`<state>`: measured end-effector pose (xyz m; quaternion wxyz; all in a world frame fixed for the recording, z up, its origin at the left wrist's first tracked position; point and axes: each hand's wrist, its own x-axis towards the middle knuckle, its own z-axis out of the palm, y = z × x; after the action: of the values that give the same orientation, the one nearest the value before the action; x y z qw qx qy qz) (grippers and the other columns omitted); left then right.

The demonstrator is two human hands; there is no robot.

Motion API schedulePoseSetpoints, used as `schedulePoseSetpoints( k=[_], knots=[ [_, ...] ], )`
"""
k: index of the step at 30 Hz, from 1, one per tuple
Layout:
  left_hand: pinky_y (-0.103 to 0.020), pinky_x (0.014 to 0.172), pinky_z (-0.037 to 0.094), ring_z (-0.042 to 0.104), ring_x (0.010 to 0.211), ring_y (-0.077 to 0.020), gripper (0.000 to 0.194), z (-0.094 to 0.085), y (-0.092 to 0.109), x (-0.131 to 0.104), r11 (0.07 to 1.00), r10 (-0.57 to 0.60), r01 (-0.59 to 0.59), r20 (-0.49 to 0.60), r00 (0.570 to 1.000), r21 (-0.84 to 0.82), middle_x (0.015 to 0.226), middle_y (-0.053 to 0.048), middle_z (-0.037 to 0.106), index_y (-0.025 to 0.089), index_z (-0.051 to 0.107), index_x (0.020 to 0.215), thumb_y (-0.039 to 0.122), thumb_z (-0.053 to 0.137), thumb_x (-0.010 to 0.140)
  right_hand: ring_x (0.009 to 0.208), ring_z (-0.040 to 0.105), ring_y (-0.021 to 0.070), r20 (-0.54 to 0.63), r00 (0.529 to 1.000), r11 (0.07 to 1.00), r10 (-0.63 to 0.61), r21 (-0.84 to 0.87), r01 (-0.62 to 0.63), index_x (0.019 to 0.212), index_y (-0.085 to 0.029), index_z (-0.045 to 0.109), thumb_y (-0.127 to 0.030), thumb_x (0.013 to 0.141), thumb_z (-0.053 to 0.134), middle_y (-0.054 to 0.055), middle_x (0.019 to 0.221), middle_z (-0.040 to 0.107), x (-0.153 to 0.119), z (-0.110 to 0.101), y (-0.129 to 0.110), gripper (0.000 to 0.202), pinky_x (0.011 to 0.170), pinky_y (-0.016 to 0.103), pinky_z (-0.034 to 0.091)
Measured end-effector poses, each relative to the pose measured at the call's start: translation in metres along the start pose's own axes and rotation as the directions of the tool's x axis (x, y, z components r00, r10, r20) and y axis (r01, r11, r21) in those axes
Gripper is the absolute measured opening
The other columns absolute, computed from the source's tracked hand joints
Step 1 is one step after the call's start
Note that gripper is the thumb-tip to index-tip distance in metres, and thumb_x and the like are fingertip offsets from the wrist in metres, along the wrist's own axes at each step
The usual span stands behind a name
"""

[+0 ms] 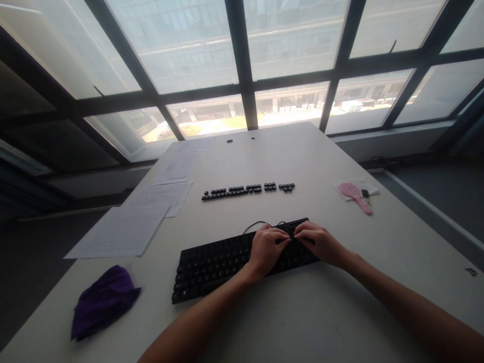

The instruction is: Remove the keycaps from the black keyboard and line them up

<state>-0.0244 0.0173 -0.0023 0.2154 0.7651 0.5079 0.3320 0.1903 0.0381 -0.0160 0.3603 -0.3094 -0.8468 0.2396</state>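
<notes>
A black keyboard [215,262] lies slightly tilted on the white table, its right part under both hands. My left hand [267,247] is closed in a pinch over the keys right of the middle. Close beside it, my right hand [317,242] also pinches, near the keyboard's upper right part. Whatever sits between the fingertips of either hand is too small and dark to make out. Beyond the keyboard, loose black keycaps [234,191] stand in rows. A thin black cable [251,225] curves behind the keyboard.
Printed paper sheets [117,232] run along the table's left side. A purple cloth [104,302] lies at the front left. On the right are a pink hairbrush [351,191] and a small dark object [365,193]. Windows rise behind the white table [378,262].
</notes>
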Motion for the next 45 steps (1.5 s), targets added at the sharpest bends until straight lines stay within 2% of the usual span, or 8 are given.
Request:
schedulePoseSetpoints(
  k=[8, 14, 25, 30, 35, 41, 43, 45],
  knots=[
    [-0.032, 0.078, 0.048, 0.061, 0.081, -0.0174, 0.007, -0.002, 0.003, 0.0, 1.0, -0.005, 0.005, -0.001, 1.0, -0.01, 0.092, 0.002, 0.077, 0.027, 0.079, 0.085, 0.026, 0.072, 0.084, 0.093, 0.063, 0.0201, 0.008, 1.0, 1.0, 0.009, -0.011, -0.009, 0.091, -0.02, 0.069, -0.012, 0.093, 0.056, 0.008, 0.099, 0.067, -0.002, 0.0, 0.001, 0.015, 0.083, 0.034, 0.053],
    [-0.035, 0.08, 0.048, 0.057, 0.082, -0.0191, 0.007, 0.002, 0.002, -0.003, 0.986, 0.123, -0.119, -0.027, 0.992, 0.118, 0.093, 0.0, 0.077, 0.026, 0.079, 0.084, 0.025, 0.072, 0.084, 0.092, 0.062, 0.0199, 0.019, 1.0, 0.999, -0.012, -0.042, 0.013, 0.091, -0.02, 0.067, -0.012, 0.093, 0.055, 0.008, 0.1, 0.066, -0.001, 0.0, 0.0, 0.015, 0.083, 0.034, 0.052],
    [-0.038, 0.083, 0.049, 0.056, 0.09, -0.0211, 0.019, 0.0, 0.005, -0.007, 0.951, 0.204, -0.211, 0.053, 0.978, 0.226, 0.098, -0.002, 0.074, 0.023, 0.076, 0.085, 0.03, 0.06, 0.093, 0.096, 0.059, 0.022, 0.059, 0.998, 0.996, -0.01, -0.086, 0.015, 0.091, -0.019, 0.065, -0.004, 0.09, 0.046, 0.01, 0.103, 0.064, -0.003, -0.003, -0.008, 0.024, 0.084, 0.037, 0.051],
    [-0.036, 0.081, 0.05, 0.055, 0.09, -0.0205, 0.02, 0.001, 0.004, -0.006, 0.941, 0.22, -0.23, 0.069, 0.973, 0.247, 0.098, -0.003, 0.072, 0.022, 0.075, 0.084, 0.029, 0.059, 0.093, 0.093, 0.058, 0.0212, 0.061, 0.998, 0.995, 0.007, -0.105, -0.001, 0.087, -0.018, 0.065, -0.009, 0.096, 0.042, 0.01, 0.101, 0.064, -0.003, -0.002, -0.009, 0.026, 0.082, 0.037, 0.051],
    [-0.036, 0.081, 0.049, 0.054, 0.091, -0.0214, 0.022, 0.001, 0.005, -0.007, 0.926, 0.219, -0.236, 0.089, 0.972, 0.294, 0.097, -0.004, 0.07, 0.022, 0.074, 0.079, 0.028, 0.059, 0.093, 0.092, 0.058, 0.0217, 0.065, 0.998, 0.988, 0.006, -0.152, 0.004, 0.084, -0.019, 0.065, -0.008, 0.094, 0.045, 0.009, 0.099, 0.064, -0.005, 0.002, -0.007, 0.025, 0.081, 0.037, 0.051],
    [-0.036, 0.084, 0.048, 0.056, 0.092, -0.0211, 0.017, -0.007, 0.011, -0.004, 0.954, 0.161, -0.183, 0.109, 0.981, 0.238, 0.099, -0.004, 0.07, 0.022, 0.073, 0.084, 0.028, 0.06, 0.093, 0.089, 0.06, 0.0212, -0.001, 1.0, 0.993, 0.026, -0.112, -0.026, 0.082, -0.02, 0.067, -0.003, 0.087, 0.047, 0.007, 0.095, 0.067, 0.0, -0.002, -0.009, 0.027, 0.081, 0.036, 0.052],
    [-0.035, 0.086, 0.048, 0.058, 0.092, -0.0209, 0.015, -0.012, 0.008, 0.008, 0.967, 0.132, -0.148, 0.088, 0.987, 0.206, 0.098, -0.003, 0.071, 0.023, 0.073, 0.09, 0.031, 0.061, 0.093, 0.089, 0.062, 0.021, -0.095, 0.994, 0.994, 0.05, -0.092, -0.059, 0.086, -0.02, 0.069, -0.003, 0.085, 0.049, 0.007, 0.093, 0.068, 0.01, -0.011, -0.004, 0.027, 0.082, 0.036, 0.052],
    [-0.036, 0.09, 0.046, 0.059, 0.093, -0.0209, 0.017, -0.016, 0.002, 0.031, 0.971, 0.111, -0.116, 0.037, 0.993, 0.207, 0.099, -0.004, 0.071, 0.023, 0.073, 0.099, 0.033, 0.06, 0.093, 0.09, 0.062, 0.0214, -0.204, 0.975, 0.985, 0.092, -0.125, -0.119, 0.093, -0.02, 0.072, -0.005, 0.086, 0.05, 0.007, 0.092, 0.069, 0.028, -0.021, 0.01, 0.027, 0.084, 0.036, 0.051]
  ],
)
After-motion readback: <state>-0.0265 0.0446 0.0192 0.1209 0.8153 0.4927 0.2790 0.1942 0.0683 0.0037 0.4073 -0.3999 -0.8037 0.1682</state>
